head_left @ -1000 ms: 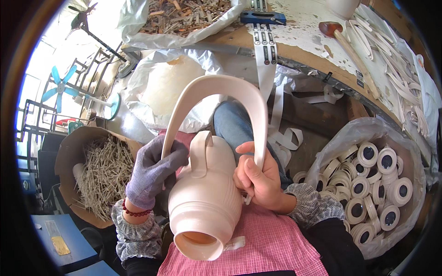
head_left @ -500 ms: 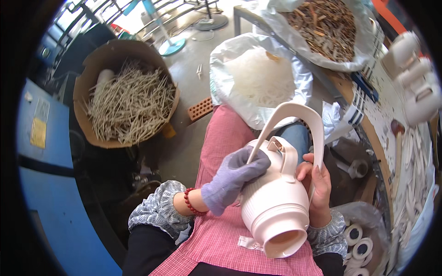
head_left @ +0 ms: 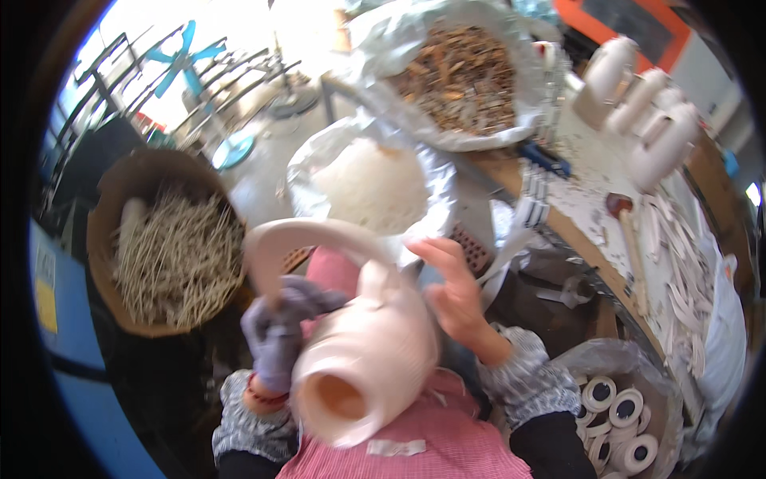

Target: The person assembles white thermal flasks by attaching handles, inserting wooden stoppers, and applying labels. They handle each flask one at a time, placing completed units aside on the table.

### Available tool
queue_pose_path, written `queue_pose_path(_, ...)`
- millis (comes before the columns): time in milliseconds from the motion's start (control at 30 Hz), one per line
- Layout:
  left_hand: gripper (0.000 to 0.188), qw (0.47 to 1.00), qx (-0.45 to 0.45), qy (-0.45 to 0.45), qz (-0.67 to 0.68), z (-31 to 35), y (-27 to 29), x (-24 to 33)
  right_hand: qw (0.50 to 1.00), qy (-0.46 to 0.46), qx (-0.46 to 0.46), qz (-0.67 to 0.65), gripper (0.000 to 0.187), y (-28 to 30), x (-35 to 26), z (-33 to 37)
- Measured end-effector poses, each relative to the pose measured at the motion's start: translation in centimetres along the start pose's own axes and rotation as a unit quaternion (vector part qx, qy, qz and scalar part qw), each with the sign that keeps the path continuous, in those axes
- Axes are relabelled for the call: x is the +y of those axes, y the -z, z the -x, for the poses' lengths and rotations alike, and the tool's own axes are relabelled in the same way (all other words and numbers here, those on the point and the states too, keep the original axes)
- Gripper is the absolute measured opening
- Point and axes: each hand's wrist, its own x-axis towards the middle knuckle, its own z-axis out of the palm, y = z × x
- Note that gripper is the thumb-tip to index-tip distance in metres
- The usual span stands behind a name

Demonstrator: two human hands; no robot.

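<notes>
A pale pink plastic thermos jug body (head_left: 383,351) lies tilted over my lap, its wide round opening toward me. Its arched carrying handle (head_left: 327,233) rises from the far side. My left hand (head_left: 279,327), in a grey-purple glove, is closed around the left end of that handle, beside the body. To the right of the jug my bare right hand (head_left: 455,291) is raised, fingers apart and holding nothing; motion blurs it a little. The handle's right end is hard to make out behind the jug and hand.
A cardboard drum (head_left: 104,263) of thin sticks stands left. Ahead are a bag of clear pieces (head_left: 371,188) and a sack of brown scraps (head_left: 463,80). A bench at right carries a mallet (head_left: 630,247), pale strips (head_left: 678,279) and jug bodies (head_left: 666,144). White rings (head_left: 626,407) fill a bag below.
My right hand has let go of the handle's right side and opened. The jug has moved left and turned, its opening swinging left. My left hand has shifted left, and the view has turned right.
</notes>
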Motion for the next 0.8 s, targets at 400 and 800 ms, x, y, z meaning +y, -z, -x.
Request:
queue_pose_path(400, 0.021, 0.980, -0.104, -0.039, 0.164, -6.4, 5.2, -2.6, 0.993, -0.040, -0.042, -0.102, 0.032, 9.6, 1.2, -6.1)
queue_pose_path(800, 0.027, 0.878, -0.396, 0.223, -0.150, -5.3, 3.7, -5.4, 0.749, 0.071, 0.491, 0.439, 0.061, 41.3, 17.8, -8.9)
